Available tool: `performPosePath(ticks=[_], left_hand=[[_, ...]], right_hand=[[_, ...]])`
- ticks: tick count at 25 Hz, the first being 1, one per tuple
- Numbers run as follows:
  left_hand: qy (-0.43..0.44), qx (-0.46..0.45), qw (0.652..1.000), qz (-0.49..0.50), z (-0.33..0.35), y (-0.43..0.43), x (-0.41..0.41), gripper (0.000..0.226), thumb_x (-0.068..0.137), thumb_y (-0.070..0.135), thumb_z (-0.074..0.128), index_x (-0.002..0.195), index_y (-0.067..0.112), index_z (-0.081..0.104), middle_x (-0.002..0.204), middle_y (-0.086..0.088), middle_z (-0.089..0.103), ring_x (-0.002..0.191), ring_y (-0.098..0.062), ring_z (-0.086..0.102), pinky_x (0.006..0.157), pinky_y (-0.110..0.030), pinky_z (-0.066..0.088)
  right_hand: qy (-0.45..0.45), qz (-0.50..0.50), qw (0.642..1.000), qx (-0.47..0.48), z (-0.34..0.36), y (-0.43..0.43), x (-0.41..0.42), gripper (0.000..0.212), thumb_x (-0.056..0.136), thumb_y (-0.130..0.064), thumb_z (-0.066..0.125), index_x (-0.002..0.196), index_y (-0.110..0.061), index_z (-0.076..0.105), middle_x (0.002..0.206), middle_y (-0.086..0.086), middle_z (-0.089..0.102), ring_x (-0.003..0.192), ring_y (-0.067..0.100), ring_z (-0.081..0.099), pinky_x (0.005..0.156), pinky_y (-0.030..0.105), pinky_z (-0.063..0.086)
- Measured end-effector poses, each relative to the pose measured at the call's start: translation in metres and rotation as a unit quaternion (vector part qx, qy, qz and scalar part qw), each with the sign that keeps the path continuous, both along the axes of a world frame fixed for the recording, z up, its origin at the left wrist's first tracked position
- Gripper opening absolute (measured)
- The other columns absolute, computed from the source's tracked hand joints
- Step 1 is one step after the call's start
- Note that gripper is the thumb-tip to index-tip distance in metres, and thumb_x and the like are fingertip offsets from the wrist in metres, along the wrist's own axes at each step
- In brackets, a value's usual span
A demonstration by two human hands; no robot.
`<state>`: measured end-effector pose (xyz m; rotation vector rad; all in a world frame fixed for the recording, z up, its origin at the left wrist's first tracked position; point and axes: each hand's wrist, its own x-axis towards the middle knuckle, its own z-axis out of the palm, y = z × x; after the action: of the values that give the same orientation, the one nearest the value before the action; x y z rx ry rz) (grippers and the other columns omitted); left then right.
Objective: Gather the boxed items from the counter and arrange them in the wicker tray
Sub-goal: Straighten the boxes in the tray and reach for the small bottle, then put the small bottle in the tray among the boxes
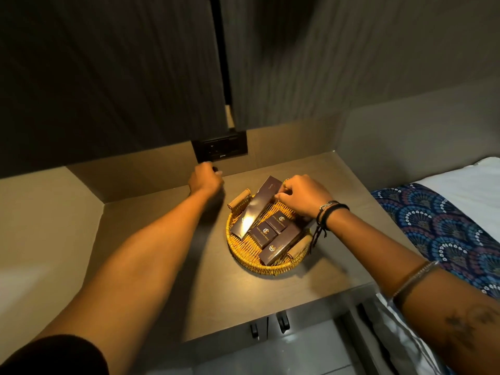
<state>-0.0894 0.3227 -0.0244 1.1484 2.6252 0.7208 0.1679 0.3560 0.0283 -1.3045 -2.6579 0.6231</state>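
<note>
Counter [167, 280]: tray [243, 255] under right hand [303, 194]

Both forearms are bare. A dark sleeve [54, 355] covers the left upper arm at the lower edge of the view. The left hand [206, 180] has dark-painted nails. The right hand [303, 194] wears a ring [286, 181] on one finger. Black cord bracelets [331, 212] with a silver clasp circle the right wrist, loose ends dangling. A thin silver bangle [414, 277] sits higher on the right forearm, and a dark tattoo [465, 326] marks the arm above it.
</note>
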Motion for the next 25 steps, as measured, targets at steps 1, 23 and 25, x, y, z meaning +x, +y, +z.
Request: performPosePath(ticks=[1, 23, 25], left_hand=[[-0.004, 0.04, 0.999, -0.017, 0.01, 0.003, 0.009, 0.025, 0.092, 0.03, 0.061, 0.105, 0.009, 0.069, 0.105, -0.015, 0.071, 0.099, -0.035, 0.065, 0.081, -0.041, 0.053], [0.056, -0.153, 0.909, -0.384, 0.004, 0.025, 0.143, 0.026, 0.081, 0.026, 0.074, 0.103, 0.013, 0.071, 0.104, -0.007, 0.07, 0.095, -0.024, 0.064, 0.079, -0.04, 0.056], [0.029, -0.145, 0.915, -0.375, 0.003, 0.025, 0.143, 0.043, 0.079, 0.033, 0.077, 0.116, 0.013, 0.067, 0.111, -0.007, 0.068, 0.102, -0.025, 0.064, 0.085, -0.043, 0.056]], right_hand=[[-0.01, -0.013, 1.0, 0.008, 0.001, 0.003, 0.005, 0.026, 0.091, -0.036, 0.058, 0.09, -0.016, 0.074, 0.09, 0.006, 0.074, 0.08, 0.025, 0.066, 0.063, 0.031, 0.049], [-0.003, -0.135, 0.99, -0.049, -0.023, -0.028, 0.063, 0.026, 0.088, -0.034, 0.061, 0.073, -0.014, 0.068, 0.071, 0.004, 0.066, 0.074, 0.026, 0.065, 0.061, 0.031, 0.045], [0.0, -0.134, 0.99, -0.047, -0.024, -0.031, 0.061, 0.025, 0.088, -0.035, 0.061, 0.075, -0.015, 0.069, 0.073, 0.004, 0.067, 0.075, 0.025, 0.066, 0.062, 0.03, 0.047]])
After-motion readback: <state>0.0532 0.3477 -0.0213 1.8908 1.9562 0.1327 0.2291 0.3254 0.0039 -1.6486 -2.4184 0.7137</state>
